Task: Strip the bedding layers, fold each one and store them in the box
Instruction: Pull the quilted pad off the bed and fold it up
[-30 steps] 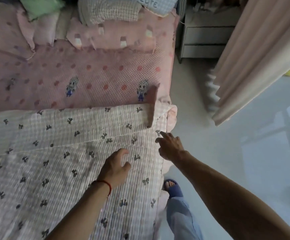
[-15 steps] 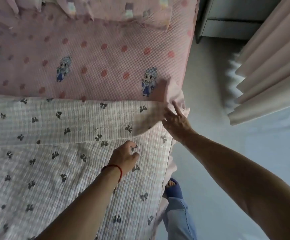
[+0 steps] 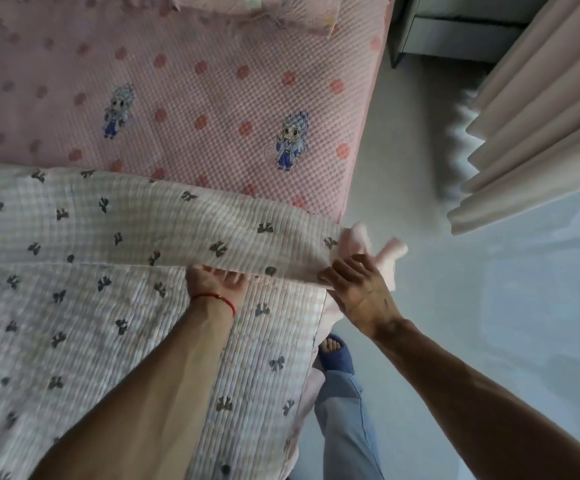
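A white quilted blanket (image 3: 74, 323) printed with dark bows covers the near part of the bed, its top strip folded back as a flap (image 3: 177, 230). My left hand (image 3: 214, 284) is slid under the flap's near edge, where the fabric hides its fingers. At the bed's right edge my right hand (image 3: 361, 292) pinches the flap's corner between thumb and fingers. Beyond that corner a pink piece of fabric (image 3: 390, 254) sticks out. Farther up the bed lies the pink dotted sheet (image 3: 212, 98) with cartoon figures.
Pink pillows (image 3: 281, 8) lie at the head of the bed. A grey nightstand (image 3: 454, 32) stands at the back right and a beige curtain (image 3: 541, 116) hangs at the right. My foot in a blue slipper (image 3: 335, 355) is on the pale floor (image 3: 489, 323) beside the bed.
My left hand has moved forward and slid under the flap's edge. My right hand has taken hold of the flap's corner, and the flap has lifted off the layer beneath.
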### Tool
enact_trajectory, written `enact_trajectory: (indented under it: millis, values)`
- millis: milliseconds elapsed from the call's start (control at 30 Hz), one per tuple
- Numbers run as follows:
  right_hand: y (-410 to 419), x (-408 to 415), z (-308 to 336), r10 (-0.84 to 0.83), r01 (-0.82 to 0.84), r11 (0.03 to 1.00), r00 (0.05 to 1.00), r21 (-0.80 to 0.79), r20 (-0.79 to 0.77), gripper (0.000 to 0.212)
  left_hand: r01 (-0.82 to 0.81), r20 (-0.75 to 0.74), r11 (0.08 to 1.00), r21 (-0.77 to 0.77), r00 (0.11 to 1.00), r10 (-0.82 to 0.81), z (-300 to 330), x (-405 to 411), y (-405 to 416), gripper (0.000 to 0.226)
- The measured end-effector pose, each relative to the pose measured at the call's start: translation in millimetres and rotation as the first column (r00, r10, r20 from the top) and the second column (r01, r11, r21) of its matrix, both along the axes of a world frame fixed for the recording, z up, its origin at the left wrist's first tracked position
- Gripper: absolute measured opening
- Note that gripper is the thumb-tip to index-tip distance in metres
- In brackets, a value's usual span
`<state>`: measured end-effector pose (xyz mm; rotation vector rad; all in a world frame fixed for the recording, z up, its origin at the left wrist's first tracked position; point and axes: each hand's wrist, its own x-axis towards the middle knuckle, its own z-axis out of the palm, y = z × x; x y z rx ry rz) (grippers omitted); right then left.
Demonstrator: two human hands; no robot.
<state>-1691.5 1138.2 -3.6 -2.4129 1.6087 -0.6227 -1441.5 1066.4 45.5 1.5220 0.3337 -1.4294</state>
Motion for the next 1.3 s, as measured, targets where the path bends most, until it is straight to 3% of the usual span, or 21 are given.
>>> enact_trajectory:
  millis: [100,200,233,300,367,400,500,567,633,733,833,1000,1033,1167,1300]
  values:
    - [28.1,10.8,8.0,-0.017,0.017,1.000,1.000,0.019,0.004,0.021,0.022,0.205,0.998,-0.050,0.979,-0.011,6.6,22.0,8.2,0.063]
    - [56.5,25.1,21.7,-0.042,0.042,0.998,0.999,0.036,0.018,0.023,0.222,0.469,0.972,-0.074,0.868,-0.162,11.0,44.4,31.3,0.106]
    - [67.6,30.3,26.2,-0.059,0.058,0.997,0.998,0.041,0.015,0.023,0.349,0.597,0.937,-0.006,0.753,-0.276,17.7,52.3,44.6,0.108]
    - [95.4,43.6,33.4,-0.079,0.079,0.994,0.997,0.071,0.006,0.021,0.556,0.797,0.812,0.177,0.403,-0.450,34.2,70.8,80.7,0.077]
    - [128.2,64.1,42.8,-0.074,0.076,0.995,0.997,0.066,-0.037,0.027,0.677,0.849,0.698,0.235,0.207,-0.486,45.7,95.3,123.4,0.034]
    - [145.7,72.7,48.3,-0.073,0.077,0.994,0.996,0.074,-0.056,0.032,0.722,0.849,0.641,0.259,0.146,-0.507,51.6,109.1,144.0,0.026]
    - [199.0,102.4,64.4,-0.092,0.103,0.991,0.987,0.082,-0.130,0.047,0.815,0.805,0.410,0.410,-0.113,-0.582,59.3,160.9,203.8,0.030]
    - [235.6,121.3,72.6,-0.121,0.135,0.988,0.980,0.077,-0.159,0.043,0.846,0.759,0.219,0.486,-0.285,-0.585,60.2,198.7,240.0,0.039]
    - [278.5,145.9,81.1,-0.141,0.154,0.986,0.977,0.066,-0.161,0.038,0.823,0.743,0.108,0.557,-0.437,-0.507,62.3,232.2,284.9,0.046]
    - [342.7,190.8,96.7,-0.203,0.217,0.972,0.967,0.083,-0.154,0.046,0.769,0.702,0.086,0.633,-0.524,-0.482,64.5,272.5,351.9,0.045]
    - [389.9,224.3,92.0,-0.276,0.287,0.950,0.956,0.120,-0.102,0.058,0.760,0.668,0.074,0.646,-0.516,-0.536,60.6,301.0,393.9,0.044]
    - [448.8,249.4,63.6,-0.327,0.331,0.913,0.943,0.239,-0.061,0.017,0.660,0.569,-0.003,0.751,-0.650,-0.504,65.7,316.5,425.9,0.043]
    - [454.9,252.1,53.3,-0.322,0.325,0.908,0.945,0.263,-0.056,0.017,0.651,0.562,-0.002,0.759,-0.657,-0.502,63.2,318.2,429.8,0.044]
    - [464.1,256.8,34.2,-0.341,0.336,0.866,0.939,0.371,-0.054,0.039,0.596,0.510,-0.012,0.803,-0.696,-0.505,55.2,315.6,449.3,0.049]
    - [477.3,255.3,34.5,-0.387,0.388,0.832,0.918,0.398,-0.085,0.035,0.404,0.328,-0.171,0.899,-0.877,-0.350,61.5,314.7,457.7,0.050]
